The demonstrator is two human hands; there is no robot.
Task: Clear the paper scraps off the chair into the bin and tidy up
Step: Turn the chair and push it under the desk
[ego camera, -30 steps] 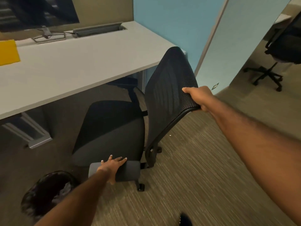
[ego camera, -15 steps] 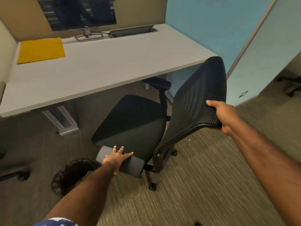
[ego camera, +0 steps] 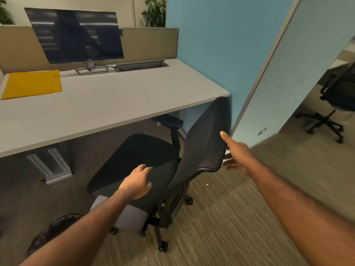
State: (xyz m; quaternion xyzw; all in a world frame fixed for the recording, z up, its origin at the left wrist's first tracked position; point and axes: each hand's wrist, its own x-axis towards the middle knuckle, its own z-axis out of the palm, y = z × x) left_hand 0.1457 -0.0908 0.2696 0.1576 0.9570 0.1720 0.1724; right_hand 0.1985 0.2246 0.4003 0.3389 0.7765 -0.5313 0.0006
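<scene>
both my arms reach forward. my left hand [ego camera: 136, 184] hangs palm down, fingers loosely curled. my right hand [ego camera: 236, 157] is spread, thumb up, fingers apart, gripping nothing.

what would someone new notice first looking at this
The black chair in the middle, half under the white desk, with both arms reaching to it: the left hand over the seat, the right hand open at the backrest's edge. Next, the dark monitor at the back of the desk and the yellow folder at its left. A bin sits on the carpet at lower left.
</scene>
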